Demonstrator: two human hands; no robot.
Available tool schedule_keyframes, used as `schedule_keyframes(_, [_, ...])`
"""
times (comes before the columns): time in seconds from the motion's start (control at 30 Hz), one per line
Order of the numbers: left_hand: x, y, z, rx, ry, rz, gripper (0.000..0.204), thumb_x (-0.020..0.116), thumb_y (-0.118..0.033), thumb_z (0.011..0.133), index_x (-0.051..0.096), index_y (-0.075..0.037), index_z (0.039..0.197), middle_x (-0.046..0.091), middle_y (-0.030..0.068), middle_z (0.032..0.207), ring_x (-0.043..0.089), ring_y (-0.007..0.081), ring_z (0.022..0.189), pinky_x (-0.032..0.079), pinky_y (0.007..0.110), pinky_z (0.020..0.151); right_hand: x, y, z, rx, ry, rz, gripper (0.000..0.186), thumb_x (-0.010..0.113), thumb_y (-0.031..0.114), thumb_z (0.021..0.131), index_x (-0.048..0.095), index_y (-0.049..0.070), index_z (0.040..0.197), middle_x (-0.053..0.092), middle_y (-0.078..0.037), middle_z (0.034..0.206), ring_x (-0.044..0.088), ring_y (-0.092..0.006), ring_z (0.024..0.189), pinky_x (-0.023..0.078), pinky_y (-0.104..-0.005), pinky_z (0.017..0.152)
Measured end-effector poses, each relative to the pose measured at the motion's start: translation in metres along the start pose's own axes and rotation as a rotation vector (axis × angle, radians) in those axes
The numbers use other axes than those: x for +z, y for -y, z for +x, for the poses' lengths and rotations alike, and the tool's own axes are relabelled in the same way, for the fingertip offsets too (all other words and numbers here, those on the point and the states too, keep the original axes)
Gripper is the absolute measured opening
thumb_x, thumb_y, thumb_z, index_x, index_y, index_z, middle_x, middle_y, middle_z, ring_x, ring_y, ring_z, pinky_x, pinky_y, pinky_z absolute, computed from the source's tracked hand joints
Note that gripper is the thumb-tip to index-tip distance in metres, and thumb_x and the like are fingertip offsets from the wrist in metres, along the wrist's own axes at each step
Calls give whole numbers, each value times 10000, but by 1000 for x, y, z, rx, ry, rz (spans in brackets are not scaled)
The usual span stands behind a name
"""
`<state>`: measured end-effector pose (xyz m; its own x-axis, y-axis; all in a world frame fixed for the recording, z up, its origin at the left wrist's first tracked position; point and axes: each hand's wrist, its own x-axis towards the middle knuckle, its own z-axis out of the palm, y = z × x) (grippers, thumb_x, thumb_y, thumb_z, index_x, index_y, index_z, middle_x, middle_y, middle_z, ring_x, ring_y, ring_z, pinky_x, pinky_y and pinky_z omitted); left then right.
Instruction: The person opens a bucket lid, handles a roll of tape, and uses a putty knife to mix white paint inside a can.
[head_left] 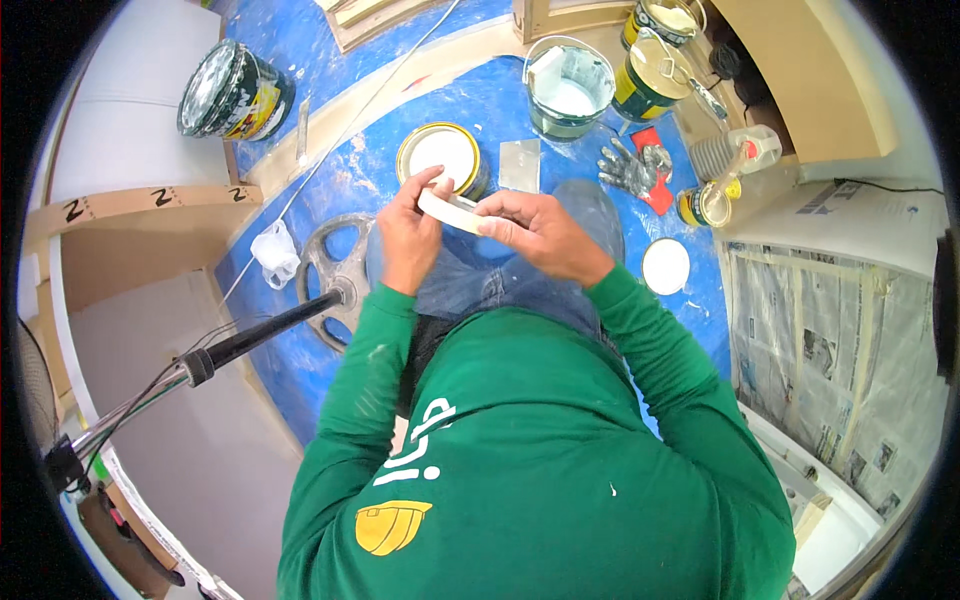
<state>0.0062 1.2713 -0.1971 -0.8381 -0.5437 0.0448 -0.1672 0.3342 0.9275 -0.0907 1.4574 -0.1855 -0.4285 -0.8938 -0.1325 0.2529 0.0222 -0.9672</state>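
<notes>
With both elbows bent and green sleeves angling inward, two hands meet in front of the lap, over the knees. Left hand (412,225) upright, wrist fairly straight, fingertips up, pinching the left end of a cream tape roll (452,212). Right hand (548,235) comes in from the right, fingers pointing left, index finger above and thumb below, narrowed on the roll's right end. Roll is tilted, held up off the floor, just on the near side of an open can (480,176) with white contents. Remaining fingers curled; exact grip on the roll's underside can't be told.

Counts: one roll. Six paint-type containers: that open can, one black bucket (256,108) at upper left, one green bucket (568,128) beyond the hands, two yellow-and-green tubs (643,95) at upper right, one small yellow can (690,207) below them. One white disc (666,266) right of the knees. One flat metal plate (519,165) beside the open can. Red-and-grey gloves (630,175) bunched, number unclear. One crumpled white bag (276,252), one spoked base (350,280) with one black pole (270,332), all on or over blue floor covering (375,150).
</notes>
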Motion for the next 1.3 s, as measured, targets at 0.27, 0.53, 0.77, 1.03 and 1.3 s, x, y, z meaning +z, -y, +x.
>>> schedule_keyframes(0.27, [-16, 10, 19, -406, 429, -256, 313, 571, -246, 1066, 718, 28, 1105, 755, 87, 878, 714, 145, 744, 584, 291, 661, 5, -8, -3, -130, -27, 140, 271, 665, 205, 1010, 673, 6, 1193, 678, -3, 994, 568, -71, 899, 476, -259, 801])
schedule_keyframes(0.53, [-25, -15, -4, 198, 216, 384, 261, 566, -146, 1061, 673, 7, 1242, 751, 69, 940, 727, 162, 797, 581, 293, 706, -3, -17, -15, 1, -15, 37, 267, 678, 199, 1003, 675, 6, 1187, 692, -13, 993, 583, -73, 885, 490, -264, 795])
schedule_keyframes(0.77, [-11, 6, -34, -276, 163, -168, 280, 547, -213, 1080, 701, 2, 1173, 733, 53, 854, 707, 122, 726, 583, 283, 648, 5, -6, -16, -47, 79, 14, 292, 677, 202, 1003, 667, -7, 1206, 686, -21, 969, 594, -82, 873, 496, -269, 790])
schedule_keyframes(1.03, [-10, 9, -37, -277, 127, -304, 247, 573, -162, 1059, 660, 2, 1222, 739, 91, 1000, 700, 132, 854, 576, 290, 778, 8, -14, -18, -36, 84, 20, 282, 652, 187, 1014, 663, -4, 1221, 646, 2, 923, 551, -65, 843, 469, -256, 751])
schedule_keyframes(1.3, [-34, -30, -39, 169, 401, 19, 286, 763, -16, 846, 592, -47, 1073, 645, 70, 1056, 626, 103, 874, 514, 259, 772, -12, -14, -23, 74, 158, 108, 358, 532, 355, 1079, 687, 42, 1160, 599, 70, 873, 497, -36, 766, 418, -216, 678])
